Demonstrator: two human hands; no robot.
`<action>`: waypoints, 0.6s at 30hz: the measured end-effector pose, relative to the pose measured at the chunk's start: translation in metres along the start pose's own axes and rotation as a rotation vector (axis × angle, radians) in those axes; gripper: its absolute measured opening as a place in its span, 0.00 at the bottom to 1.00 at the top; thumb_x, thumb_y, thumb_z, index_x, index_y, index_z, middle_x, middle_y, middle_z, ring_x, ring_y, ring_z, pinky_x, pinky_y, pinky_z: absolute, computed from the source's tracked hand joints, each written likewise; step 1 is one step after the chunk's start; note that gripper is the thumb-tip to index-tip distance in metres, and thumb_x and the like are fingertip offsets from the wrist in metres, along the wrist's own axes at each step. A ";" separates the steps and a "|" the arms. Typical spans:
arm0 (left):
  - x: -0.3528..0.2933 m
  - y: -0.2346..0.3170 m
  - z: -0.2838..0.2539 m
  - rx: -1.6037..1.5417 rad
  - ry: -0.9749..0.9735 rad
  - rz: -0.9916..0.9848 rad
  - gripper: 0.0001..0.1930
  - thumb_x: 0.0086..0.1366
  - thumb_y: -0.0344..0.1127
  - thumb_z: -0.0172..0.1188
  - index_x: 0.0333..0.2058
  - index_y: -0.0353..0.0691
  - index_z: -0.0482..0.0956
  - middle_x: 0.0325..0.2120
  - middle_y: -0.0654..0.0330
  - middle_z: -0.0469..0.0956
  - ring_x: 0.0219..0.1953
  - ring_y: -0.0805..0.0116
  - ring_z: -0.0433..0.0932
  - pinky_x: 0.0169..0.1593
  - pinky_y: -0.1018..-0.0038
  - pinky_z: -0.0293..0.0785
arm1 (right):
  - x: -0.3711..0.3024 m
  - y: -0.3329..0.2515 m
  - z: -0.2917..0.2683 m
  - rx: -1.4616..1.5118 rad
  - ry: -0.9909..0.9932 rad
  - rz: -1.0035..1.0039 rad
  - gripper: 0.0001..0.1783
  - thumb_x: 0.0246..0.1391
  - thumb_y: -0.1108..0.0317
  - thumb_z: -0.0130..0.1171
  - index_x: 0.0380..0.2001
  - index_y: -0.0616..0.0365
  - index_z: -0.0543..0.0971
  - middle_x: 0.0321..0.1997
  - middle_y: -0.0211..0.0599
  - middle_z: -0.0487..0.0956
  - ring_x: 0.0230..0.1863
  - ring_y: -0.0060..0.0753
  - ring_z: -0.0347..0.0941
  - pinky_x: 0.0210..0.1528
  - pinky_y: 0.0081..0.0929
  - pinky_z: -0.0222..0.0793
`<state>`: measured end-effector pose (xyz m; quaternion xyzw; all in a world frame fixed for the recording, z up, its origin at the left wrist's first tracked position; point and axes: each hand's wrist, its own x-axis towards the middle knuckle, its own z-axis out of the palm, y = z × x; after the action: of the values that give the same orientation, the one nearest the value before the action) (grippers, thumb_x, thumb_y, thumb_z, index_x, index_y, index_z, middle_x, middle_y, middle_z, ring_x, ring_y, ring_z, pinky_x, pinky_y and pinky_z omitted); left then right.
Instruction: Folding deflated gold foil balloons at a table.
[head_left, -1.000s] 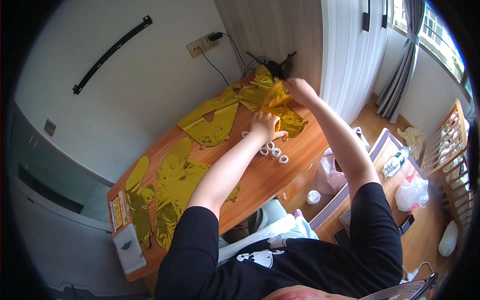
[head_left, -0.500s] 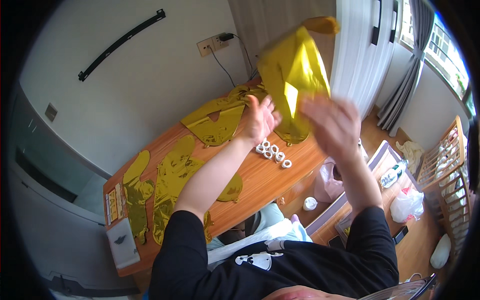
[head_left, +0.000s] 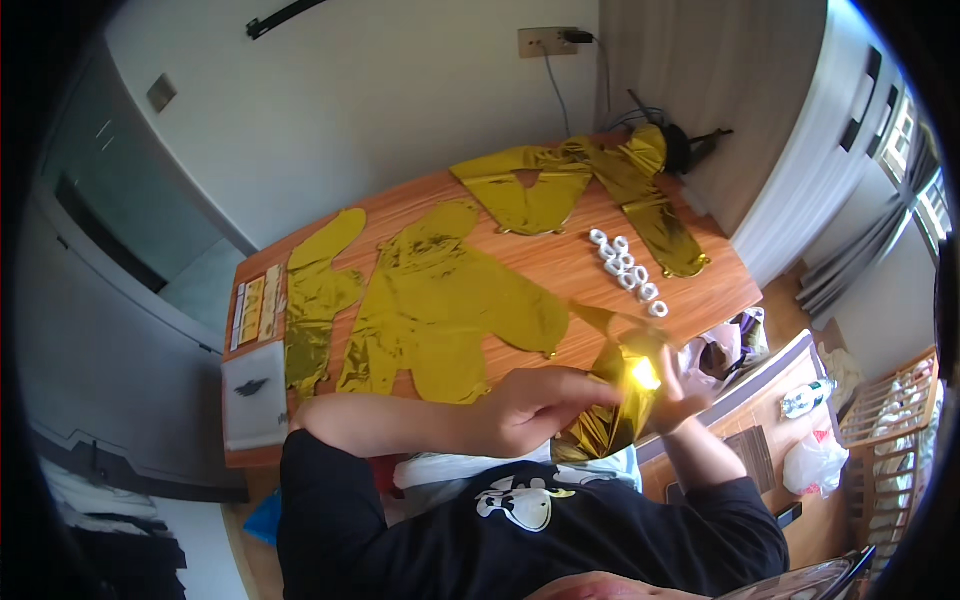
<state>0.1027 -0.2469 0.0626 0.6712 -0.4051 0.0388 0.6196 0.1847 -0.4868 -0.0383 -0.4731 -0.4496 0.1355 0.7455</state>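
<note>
Left fingers point(head_left: 585, 389) are pinched on gold foil point(head_left: 612, 424) at the table's point(head_left: 560, 265) edge, right fingers point(head_left: 671, 374) too blurred to judge; unfolding seems in hand, gentle tension needed.

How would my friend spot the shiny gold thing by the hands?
Find the wooden table, then its near edge, where the left hand and right hand are. Between them is a crumpled gold foil piece with a bright glint. The other gold foil pieces lie on the table; only this one is in hand.
</note>
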 end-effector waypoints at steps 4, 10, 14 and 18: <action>-0.041 0.025 -0.015 0.058 0.071 -0.064 0.28 0.65 0.09 0.49 0.60 0.38 0.79 0.48 0.51 0.82 0.46 0.60 0.83 0.50 0.75 0.75 | 0.062 -0.016 0.023 0.148 0.081 0.091 0.66 0.53 0.13 0.39 0.80 0.48 0.38 0.78 0.58 0.58 0.74 0.59 0.61 0.73 0.58 0.54; -0.074 0.042 -0.035 0.215 0.165 -0.008 0.27 0.67 0.11 0.48 0.60 0.39 0.79 0.51 0.51 0.81 0.49 0.61 0.82 0.51 0.72 0.76 | 0.143 -0.027 0.074 0.199 0.104 0.567 0.52 0.64 0.32 0.53 0.80 0.42 0.45 0.75 0.59 0.63 0.59 0.57 0.78 0.63 0.52 0.71; -0.104 0.063 -0.030 0.218 0.106 -0.240 0.28 0.66 0.11 0.48 0.61 0.39 0.78 0.51 0.52 0.81 0.50 0.62 0.82 0.50 0.71 0.77 | 0.157 -0.018 0.087 0.126 -0.086 0.761 0.50 0.64 0.33 0.55 0.79 0.41 0.48 0.62 0.54 0.74 0.49 0.44 0.81 0.53 0.40 0.77; -0.125 0.086 -0.011 0.091 -0.056 -0.256 0.32 0.66 0.16 0.55 0.67 0.47 0.73 0.50 0.49 0.78 0.49 0.57 0.81 0.52 0.66 0.76 | 0.153 -0.026 0.099 -0.099 -0.681 0.851 0.61 0.60 0.31 0.60 0.80 0.51 0.41 0.40 0.38 0.79 0.38 0.34 0.81 0.44 0.32 0.79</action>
<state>-0.0271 -0.1668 0.0645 0.7456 -0.3308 -0.0410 0.5770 0.1857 -0.3462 0.0805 -0.5769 -0.4404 0.5494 0.4141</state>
